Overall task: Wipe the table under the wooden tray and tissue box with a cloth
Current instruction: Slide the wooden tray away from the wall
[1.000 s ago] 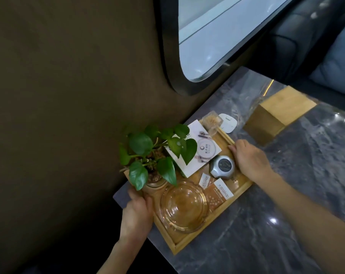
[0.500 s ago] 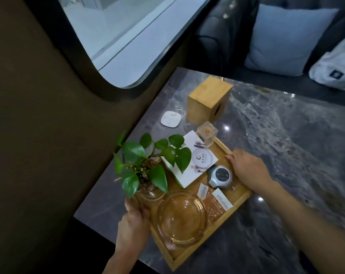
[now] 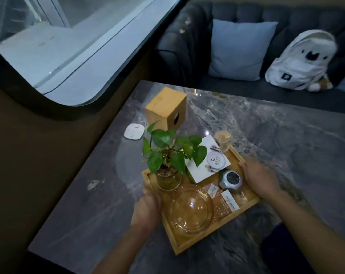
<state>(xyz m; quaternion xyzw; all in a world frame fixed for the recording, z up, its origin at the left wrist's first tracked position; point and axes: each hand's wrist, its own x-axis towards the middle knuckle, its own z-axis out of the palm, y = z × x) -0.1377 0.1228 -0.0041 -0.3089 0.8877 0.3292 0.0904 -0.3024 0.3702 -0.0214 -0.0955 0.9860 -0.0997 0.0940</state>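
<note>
A person stands at a grey marble desk [image 3: 286, 147] and holds a wooden tray [image 3: 195, 245] by its two opposite long sides. The left hand [image 3: 147, 208] clasps the left rim, with its fingers [image 3: 147, 191] curled together over the edge just beside a glass plant jar [image 3: 168, 179]. The right hand [image 3: 259, 177] rests on the right rim, its fingers pressed together and pointing toward the far corner. The tray lies directly between the hands, so neither is nearer. Its long axis runs diagonally, from the near edge of the desk toward the far right. Whether it is lifted or resting on the desk cannot be told.

The tray is pale wood with a low rim, and it is crowded. It carries the leafy plant, a clear glass bowl [image 3: 191, 209], a white card [image 3: 209, 167], a small silver gadget [image 3: 231, 179] and a few brown packets [image 3: 225, 204]. All of these look loose, so tilting would likely make them slide.

The tissue box [image 3: 164, 109], a pale wooden cube, stands apart beyond the tray near the window wall. A small white pad [image 3: 134, 131] lies left of it. No cloth is visible. A sofa with a cushion [image 3: 240, 50] sits behind the desk.
</note>
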